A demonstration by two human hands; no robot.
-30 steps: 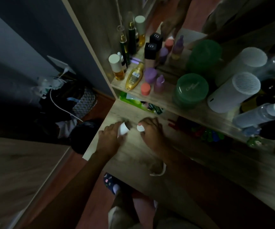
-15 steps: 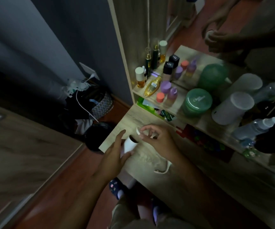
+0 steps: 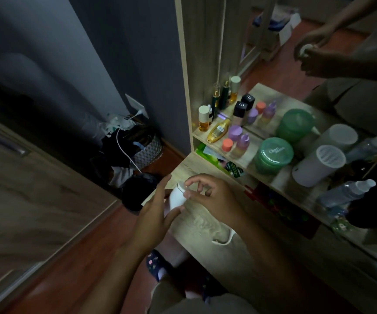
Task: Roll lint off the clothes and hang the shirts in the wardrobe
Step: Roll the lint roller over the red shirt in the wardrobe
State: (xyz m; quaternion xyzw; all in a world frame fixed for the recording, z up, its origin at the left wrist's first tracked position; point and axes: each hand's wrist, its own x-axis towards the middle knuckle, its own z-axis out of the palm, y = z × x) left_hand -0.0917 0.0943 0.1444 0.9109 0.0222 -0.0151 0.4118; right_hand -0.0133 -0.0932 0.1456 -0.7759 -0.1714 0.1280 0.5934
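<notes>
A small white cylinder (image 3: pixel 176 197), likely the lint roller, is held just above the left end of the wooden desk (image 3: pixel 207 248). My left hand (image 3: pixel 154 214) wraps it from the left and below, thumb under its lower end. My right hand (image 3: pixel 213 196) pinches its top rim between thumb and forefinger. The dim light hides whether a cap sits there. No shirt is in view.
A shelf (image 3: pixel 257 150) behind the desk holds several bottles, a green jar (image 3: pixel 273 155), a white canister (image 3: pixel 318 165) and a spray bottle (image 3: pixel 346 190). A mirror (image 3: pixel 318 48) reflects my hands. Bags with a white cable (image 3: pixel 126 150) lie on the floor; a wooden wardrobe door (image 3: pixel 31 196) stands left.
Both hands lifted the white cylinder off the desk and turned it more upright. My right hand's fingers moved onto its top end. The view pulled back and tilted up.
</notes>
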